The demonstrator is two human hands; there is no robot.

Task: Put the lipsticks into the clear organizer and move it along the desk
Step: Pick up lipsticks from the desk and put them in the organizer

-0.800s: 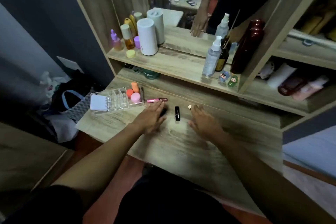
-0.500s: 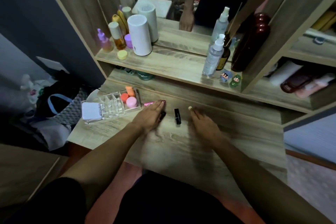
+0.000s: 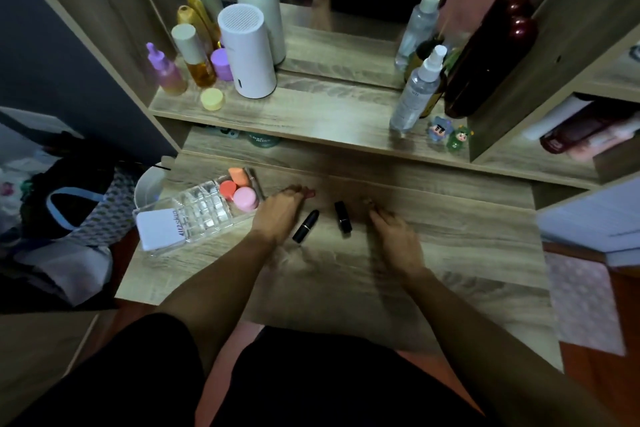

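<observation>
Lipsticks remain outside the clear organizer (image 3: 197, 215); none is seated in its compartments. Left hand (image 3: 277, 213) lies palm-down on the desk (image 3: 346, 274), fingers loosely curled over a pink tube (image 3: 309, 193), of which only the red-pink tip shows past the fingertips; whether the tube is pinched or merely covered cannot be told. Right hand (image 3: 393, 234) rests on the desk, fingers bent, holding nothing that can be seen; a pale nail or small object at its fingertips is too blurred to identify.

Change noted: the left hand has shifted toward the organizer, uncovering a black bullet lipstick (image 3: 305, 226) that was hidden beneath it half a second ago, and now covers most of the pink tube, which lay fully exposed earlier. Judgement: the first pickup is under way, loading has not begun, and the move along the desk is still to come.

Count, hands outward:
- Lipsticks on the desk: three, namely the pink tube, the bullet lipstick and a square black lipstick (image 3: 343, 217), the two black ones lying between the hands.
- Organizer: one, just left of the left hand, at the desk's left end.
- In the organizer: one white compact (image 3: 159, 227), one pink jar (image 3: 245, 198), one coral jar (image 3: 227, 188), one orange sponge (image 3: 238, 175).
</observation>
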